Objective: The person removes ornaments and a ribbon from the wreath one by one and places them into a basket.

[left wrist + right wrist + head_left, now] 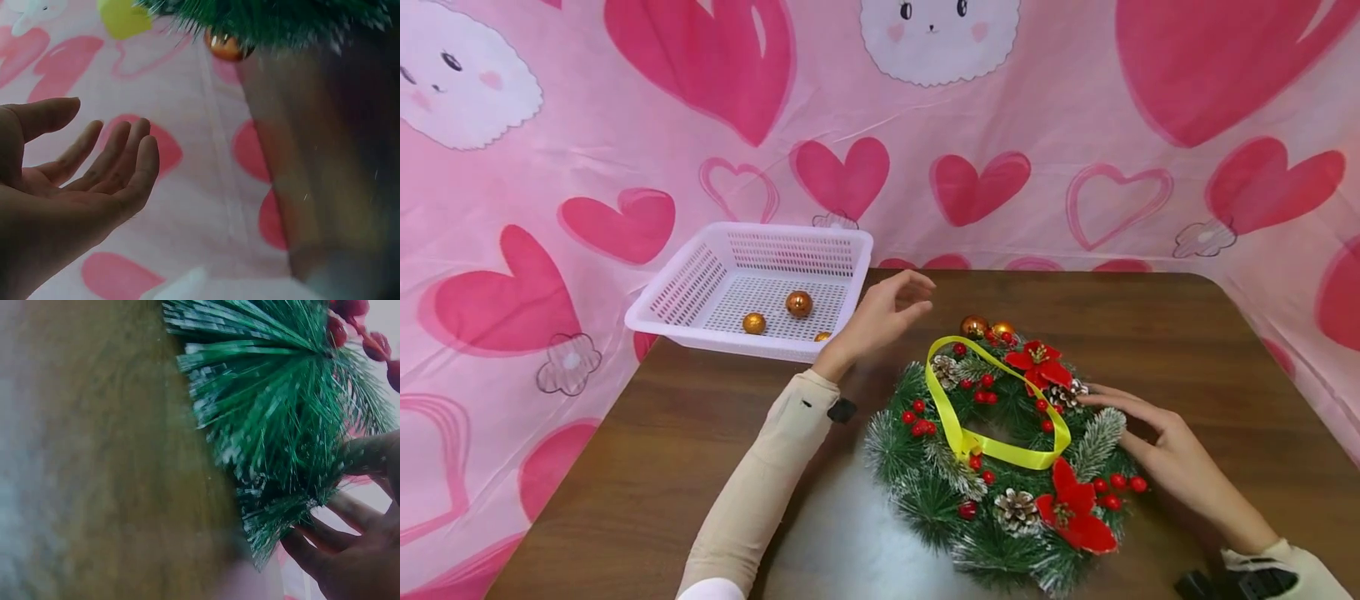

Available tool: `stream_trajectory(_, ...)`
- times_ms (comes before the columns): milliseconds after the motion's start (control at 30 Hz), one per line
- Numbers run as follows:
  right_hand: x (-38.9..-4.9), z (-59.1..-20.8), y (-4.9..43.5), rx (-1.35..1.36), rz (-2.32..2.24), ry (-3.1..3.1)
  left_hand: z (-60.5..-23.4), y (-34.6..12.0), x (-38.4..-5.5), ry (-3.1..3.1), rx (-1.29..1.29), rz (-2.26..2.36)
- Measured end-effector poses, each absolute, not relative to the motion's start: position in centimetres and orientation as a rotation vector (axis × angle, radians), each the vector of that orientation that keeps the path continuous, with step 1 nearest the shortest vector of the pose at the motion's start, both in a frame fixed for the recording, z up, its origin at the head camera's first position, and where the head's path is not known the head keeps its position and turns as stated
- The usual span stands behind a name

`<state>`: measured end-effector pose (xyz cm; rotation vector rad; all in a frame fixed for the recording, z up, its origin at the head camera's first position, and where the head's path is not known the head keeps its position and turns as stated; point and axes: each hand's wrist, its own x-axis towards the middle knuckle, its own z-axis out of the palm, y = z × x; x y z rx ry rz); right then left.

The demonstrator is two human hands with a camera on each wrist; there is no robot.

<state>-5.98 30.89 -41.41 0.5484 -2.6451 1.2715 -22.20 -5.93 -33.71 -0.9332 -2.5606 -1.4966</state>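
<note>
A green wreath (925,500) lies on the table, dressed with red poinsettias, red berries, frosted sprigs and pinecones. A loop of yellow ribbon (951,417) stands over its middle. At the far side of the wreath are two shiny copper-gold balls (974,326). My right hand (1180,467) is at the wreath's right side, its extended fingers touching the greenery (269,412). Between the basket and the wreath, my left hand (883,312) hovers with loosely bent fingers and holds nothing. Its palm and relaxed fingers show in the left wrist view.
A white perforated plastic basket (700,340) stands at the table's back left with gold balls (799,303) inside. The brown wooden table (1210,367) meets a pink heart-patterned cloth (910,117) behind and along the sides.
</note>
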Motion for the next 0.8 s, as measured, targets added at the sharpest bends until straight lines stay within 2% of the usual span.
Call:
stream_trajectory(533,-8.0,-40.5,31.7,0.578,1.257,-2.733,-36.7,-3.4,-24.4,-2.729,-0.951,-1.652)
stream_trajectory(800,-10.3,-39.9,33.1,0.66,1.351,-2.798,-38.2,-2.9,-25.5,-2.775,-0.919,-2.086)
